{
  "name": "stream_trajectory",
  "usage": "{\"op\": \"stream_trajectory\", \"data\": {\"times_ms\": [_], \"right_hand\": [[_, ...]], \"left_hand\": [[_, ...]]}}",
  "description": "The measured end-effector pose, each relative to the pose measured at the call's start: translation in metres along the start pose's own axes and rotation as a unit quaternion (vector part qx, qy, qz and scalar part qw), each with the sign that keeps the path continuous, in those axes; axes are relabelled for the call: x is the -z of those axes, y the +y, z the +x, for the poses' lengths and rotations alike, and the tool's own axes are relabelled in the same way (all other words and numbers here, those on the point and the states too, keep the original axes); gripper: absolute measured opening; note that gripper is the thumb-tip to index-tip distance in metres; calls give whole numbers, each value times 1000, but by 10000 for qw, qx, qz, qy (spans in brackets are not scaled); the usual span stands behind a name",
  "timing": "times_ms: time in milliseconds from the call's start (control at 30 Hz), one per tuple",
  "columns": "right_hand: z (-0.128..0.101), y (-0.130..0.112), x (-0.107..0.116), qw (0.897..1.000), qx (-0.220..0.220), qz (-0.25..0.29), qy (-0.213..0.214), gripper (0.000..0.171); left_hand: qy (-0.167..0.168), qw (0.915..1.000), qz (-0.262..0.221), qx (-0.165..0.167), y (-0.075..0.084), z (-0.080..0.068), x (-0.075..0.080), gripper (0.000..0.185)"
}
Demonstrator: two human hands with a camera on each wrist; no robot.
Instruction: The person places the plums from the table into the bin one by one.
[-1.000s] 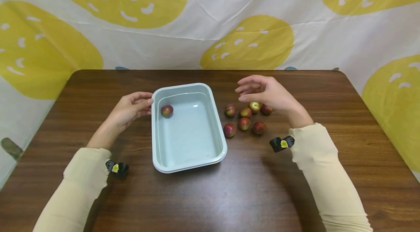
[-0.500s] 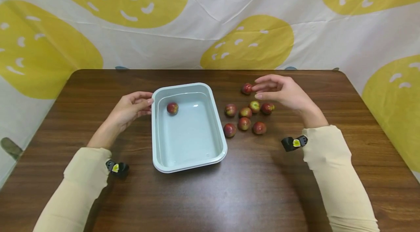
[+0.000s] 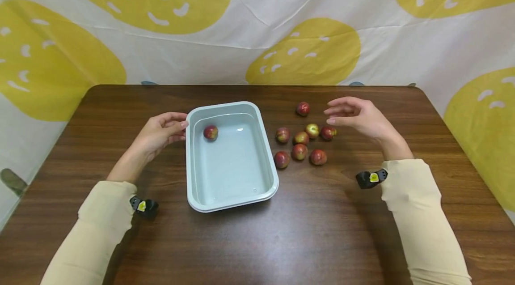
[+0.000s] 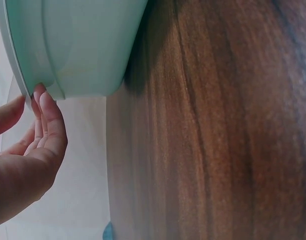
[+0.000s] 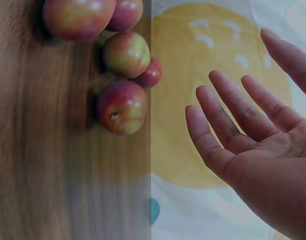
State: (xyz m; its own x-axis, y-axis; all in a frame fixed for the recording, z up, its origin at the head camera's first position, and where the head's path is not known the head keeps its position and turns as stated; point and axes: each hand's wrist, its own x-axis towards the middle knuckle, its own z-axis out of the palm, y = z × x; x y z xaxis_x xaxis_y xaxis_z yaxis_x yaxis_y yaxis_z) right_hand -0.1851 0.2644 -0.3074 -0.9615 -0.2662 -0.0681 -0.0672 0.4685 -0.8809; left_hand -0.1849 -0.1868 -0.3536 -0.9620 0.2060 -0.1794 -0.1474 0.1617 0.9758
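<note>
left hand (image 3: 161,132): relaxed grip, fingertips touching tub (image 3: 193,159) rim | right hand (image 3: 358,117): loose, empty, above plums (image 3: 299,144) on tabletop (image 3: 314,231) | one plum (image 3: 210,132) in tub | tip: probably pinch one fruit lightly, steady tub

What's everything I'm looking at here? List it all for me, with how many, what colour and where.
Tray: one, pale blue-green, middle of the table.
Fruit in the tray: one, red with yellow, far left corner.
Fruit cluster: six, red and yellow-green, on the table right of the tray.
Lone fruit: one, red, beyond the cluster.
Table: one, dark brown wood.
Backdrop: one, white cloth with yellow blobs, behind the table.
Wrist cameras: two, black with yellow, one on each wrist.
Sleeves: two, cream.
Left hand: fingertips touching the tray's left rim.
Right hand: open, holding nothing, above the table beside the fruit.
</note>
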Motion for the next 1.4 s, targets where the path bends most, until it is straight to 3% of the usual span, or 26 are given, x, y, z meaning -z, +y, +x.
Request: {"op": "stream_trajectory", "data": {"times_ms": [300,733,1400], "right_hand": [[-2,14,4,9998,-183,-67,48,46],[1,39,2,9980,15,631,-22,37],[5,56,-5,9990,-306,315,111,49]], "left_hand": [[25,10000,-88,8,0,1,0,43],[49,10000,-46,30,1,1,0,44],[87,9999,-106,-37,-1,1,1,43]]}}
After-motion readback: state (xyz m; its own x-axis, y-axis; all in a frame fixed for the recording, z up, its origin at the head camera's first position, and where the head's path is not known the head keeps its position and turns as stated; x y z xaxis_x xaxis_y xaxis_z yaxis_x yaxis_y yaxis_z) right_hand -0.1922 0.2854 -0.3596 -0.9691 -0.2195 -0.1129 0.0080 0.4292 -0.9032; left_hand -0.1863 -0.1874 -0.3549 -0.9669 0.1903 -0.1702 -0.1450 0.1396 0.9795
